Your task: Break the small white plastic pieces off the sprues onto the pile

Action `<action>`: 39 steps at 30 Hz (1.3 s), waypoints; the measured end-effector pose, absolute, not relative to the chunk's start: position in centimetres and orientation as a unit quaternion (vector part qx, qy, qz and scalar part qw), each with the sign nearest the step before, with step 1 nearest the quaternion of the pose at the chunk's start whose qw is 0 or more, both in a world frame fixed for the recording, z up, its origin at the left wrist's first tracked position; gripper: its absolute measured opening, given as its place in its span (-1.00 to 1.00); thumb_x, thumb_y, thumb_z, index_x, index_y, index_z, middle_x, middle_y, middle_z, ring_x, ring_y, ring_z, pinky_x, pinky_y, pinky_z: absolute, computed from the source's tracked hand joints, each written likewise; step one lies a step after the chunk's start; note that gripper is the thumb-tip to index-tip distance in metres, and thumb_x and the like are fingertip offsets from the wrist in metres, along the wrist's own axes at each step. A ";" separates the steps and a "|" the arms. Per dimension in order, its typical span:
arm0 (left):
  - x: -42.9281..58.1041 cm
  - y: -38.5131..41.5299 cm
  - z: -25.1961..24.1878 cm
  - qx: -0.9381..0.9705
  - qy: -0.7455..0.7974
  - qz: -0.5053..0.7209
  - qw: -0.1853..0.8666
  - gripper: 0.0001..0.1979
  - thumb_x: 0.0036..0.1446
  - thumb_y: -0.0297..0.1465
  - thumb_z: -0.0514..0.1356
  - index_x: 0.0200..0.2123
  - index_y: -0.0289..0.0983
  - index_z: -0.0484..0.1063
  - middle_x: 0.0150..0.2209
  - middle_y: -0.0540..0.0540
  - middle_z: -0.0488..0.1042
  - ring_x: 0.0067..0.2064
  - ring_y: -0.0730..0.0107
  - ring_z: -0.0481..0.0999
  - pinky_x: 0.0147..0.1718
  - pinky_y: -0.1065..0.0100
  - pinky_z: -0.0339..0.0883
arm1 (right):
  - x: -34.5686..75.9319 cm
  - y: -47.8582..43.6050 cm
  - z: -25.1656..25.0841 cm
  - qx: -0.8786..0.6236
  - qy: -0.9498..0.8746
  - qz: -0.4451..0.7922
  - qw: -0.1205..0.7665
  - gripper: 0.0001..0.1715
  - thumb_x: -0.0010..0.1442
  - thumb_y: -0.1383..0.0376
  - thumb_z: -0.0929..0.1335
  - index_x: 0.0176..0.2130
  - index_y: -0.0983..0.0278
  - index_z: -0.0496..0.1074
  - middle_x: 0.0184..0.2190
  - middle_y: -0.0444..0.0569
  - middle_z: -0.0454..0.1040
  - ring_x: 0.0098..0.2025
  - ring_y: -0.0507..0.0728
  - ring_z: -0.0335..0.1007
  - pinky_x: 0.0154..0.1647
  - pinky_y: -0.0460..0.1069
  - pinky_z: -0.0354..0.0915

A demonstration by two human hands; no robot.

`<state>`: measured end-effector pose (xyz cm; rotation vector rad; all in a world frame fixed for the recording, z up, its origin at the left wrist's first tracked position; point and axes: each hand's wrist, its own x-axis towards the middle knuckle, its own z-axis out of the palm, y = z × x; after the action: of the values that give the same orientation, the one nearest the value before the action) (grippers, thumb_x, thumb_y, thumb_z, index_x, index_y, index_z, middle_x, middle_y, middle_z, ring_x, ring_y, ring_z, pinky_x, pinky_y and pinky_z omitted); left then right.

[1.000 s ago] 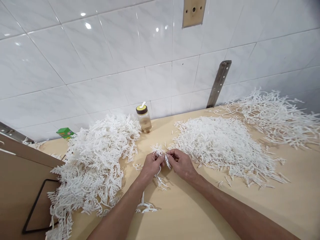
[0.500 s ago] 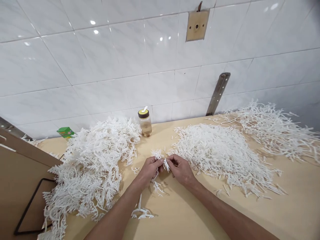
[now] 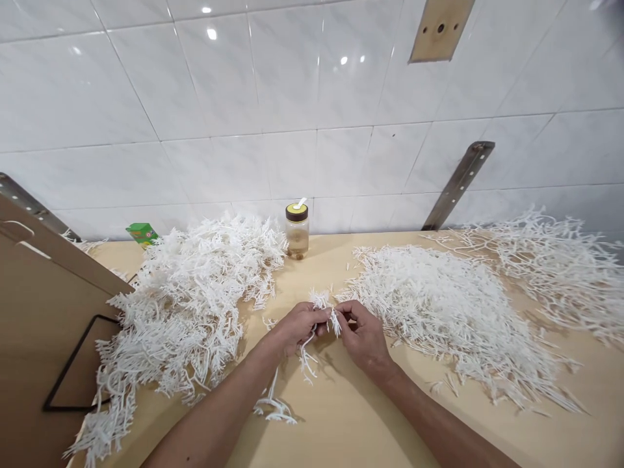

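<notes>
My left hand (image 3: 302, 327) is closed round a white branched plastic piece (image 3: 320, 299), whose fine forked tips poke out above the thumb. From under this hand a thin white stem with branching ends (image 3: 307, 364) hangs over the table. My right hand (image 3: 359, 330) pinches the small spiky tuft (image 3: 335, 322) between thumb and forefinger, close against the left fingertips. Another thin white sprig (image 3: 275, 408) lies below the left wrist. To the left rises a big tangled heap of white branched pieces (image 3: 195, 292); to the right spreads a flatter pile of short white pieces (image 3: 448, 305).
A clear jar with a dark-rimmed yellow lid (image 3: 297, 234) stands near the tiled wall (image 3: 214, 169). Behind the left heap sits a green box (image 3: 142, 234). A brown cardboard box (image 3: 43, 325) borders the left side. Bare white stems (image 3: 560, 266) lie at far right, near a metal bracket (image 3: 458, 185).
The view has shifted, so the scene sits somewhat further right. Both hands keep their hold on the white piece, with hardly any movement between them.
</notes>
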<state>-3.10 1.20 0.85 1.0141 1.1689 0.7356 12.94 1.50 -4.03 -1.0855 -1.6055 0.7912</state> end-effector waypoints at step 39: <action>-1.9 0.1 0.4 0.525 0.472 0.361 0.609 -0.45 -0.02 0.09 0.26 -0.61 -0.26 0.24 -0.66 0.10 0.18 -0.62 0.59 0.03 -0.60 0.42 -0.11 | 15.5 4.2 -3.7 -0.544 -0.666 0.115 0.497 -0.86 0.18 0.25 0.33 -0.40 0.24 0.39 -0.50 -0.08 0.45 -0.49 0.08 0.33 -0.39 -0.01 0.29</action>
<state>-1.89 0.06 0.36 1.2120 1.0907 0.8328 15.47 4.18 -3.72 -1.3171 -1.6142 0.2797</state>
